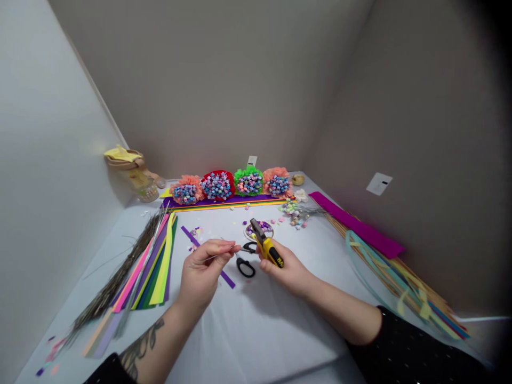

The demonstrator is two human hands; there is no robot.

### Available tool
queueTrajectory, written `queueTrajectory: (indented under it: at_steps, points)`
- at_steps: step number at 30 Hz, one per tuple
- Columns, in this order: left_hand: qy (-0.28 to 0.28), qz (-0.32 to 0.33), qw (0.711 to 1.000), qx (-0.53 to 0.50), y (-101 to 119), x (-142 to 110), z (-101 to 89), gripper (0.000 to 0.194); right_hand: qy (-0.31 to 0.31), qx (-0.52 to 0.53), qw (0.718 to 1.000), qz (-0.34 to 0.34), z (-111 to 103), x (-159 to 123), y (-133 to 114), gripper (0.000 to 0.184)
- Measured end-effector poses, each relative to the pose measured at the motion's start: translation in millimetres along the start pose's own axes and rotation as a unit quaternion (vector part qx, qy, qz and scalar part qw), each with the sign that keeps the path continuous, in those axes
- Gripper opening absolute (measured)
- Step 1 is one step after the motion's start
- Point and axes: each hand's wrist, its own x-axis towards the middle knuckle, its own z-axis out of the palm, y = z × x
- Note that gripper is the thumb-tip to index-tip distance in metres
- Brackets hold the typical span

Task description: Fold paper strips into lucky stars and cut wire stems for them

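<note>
Right now the left hand (203, 269) is pinching a thin wire (218, 254) between thumb and fingertips, its other fingers curled, while the right hand (285, 272) is closed around a yellow-and-black hand tool (268, 248), whose dark head points toward 11 o'clock; the tool's exact kind is too small to tell. Both hands hover close together above a white table (256, 341). Black-handled scissors (245, 265) lie just below the gap between them, and a purple paper strip (208, 256) runs under the left hand toward 10 o'clock. Just past the tool's head, at 12 o'clock, sits a small round dish (270, 230) of paper stars, with loose stars scattered nearby. Farther out at 12 o'clock, four tissue-paper bouquets (232, 185) stand in a row near the wall. At 9 o'clock, fanned coloured paper strips (154, 266) lie beside a bundle of thin dark stems (120, 277); at 2 o'clock, a magenta strip (356, 224) lies against long wooden sticks (404, 288).
</note>
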Motion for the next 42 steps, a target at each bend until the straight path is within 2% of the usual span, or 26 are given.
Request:
queueTrajectory:
  at_steps: [4, 8, 10, 12, 15, 18, 20, 23, 25, 27, 31, 34, 39, 42]
  points:
    - [0.018, 0.015, 1.000, -0.007, 3, 3, -2.6, 0.004, 0.001, -0.089, 0.996, -0.021, 0, -1, -4, 0.030]
    - [0.034, 0.042, 0.999, -0.001, 2, 3, -4.5, 0.008, 0.029, -0.210, 0.976, -0.044, 1, 0, -2, 0.035]
    - [0.041, 0.034, 0.999, -0.001, 1, 2, -3.3, 0.011, 0.038, -0.235, 0.971, -0.035, 2, 1, 0, 0.037]
    - [0.061, -0.005, 0.998, -0.028, 0, 2, -1.2, 0.014, 0.035, -0.222, 0.974, -0.024, 2, 1, 0, 0.035]
    - [0.105, -0.123, 0.980, -0.119, -2, 4, 1.2, 0.021, -0.003, -0.119, 0.993, -0.024, 2, 1, -2, 0.029]
    - [0.123, -0.225, 0.941, -0.219, -2, 8, 2.2, 0.027, -0.077, 0.070, 0.995, -0.010, 5, -1, -3, 0.037]
    - [0.123, -0.249, 0.925, -0.261, -2, 9, 3.1, 0.030, -0.127, 0.214, 0.968, 0.016, 9, -1, -1, 0.044]
    - [0.122, -0.252, 0.916, -0.287, -2, 7, 5.4, 0.031, -0.189, 0.392, 0.898, 0.060, 16, -2, 4, 0.049]
    - [0.120, -0.249, 0.918, -0.285, -1, 6, 6.6, 0.030, -0.214, 0.462, 0.858, 0.076, 18, -1, 7, 0.050]
    - [0.117, -0.237, 0.926, -0.270, 0, 6, 6.9, 0.029, -0.219, 0.484, 0.843, 0.078, 18, 1, 9, 0.052]
    - [0.103, -0.170, 0.957, -0.210, 2, 6, 4.9, 0.026, -0.216, 0.472, 0.851, 0.085, 13, 4, 11, 0.062]
    - [0.087, -0.110, 0.978, -0.154, 3, 4, 3.0, 0.019, -0.211, 0.456, 0.860, 0.090, 10, 4, 10, 0.062]
    - [0.044, -0.026, 0.995, -0.081, 5, -1, 1.5, 0.007, -0.154, 0.325, 0.931, 0.069, 7, 2, 10, 0.063]
    - [0.027, -0.015, 0.997, -0.070, 7, -2, 1.9, 0.005, -0.169, 0.286, 0.942, 0.055, 5, 3, 13, 0.066]
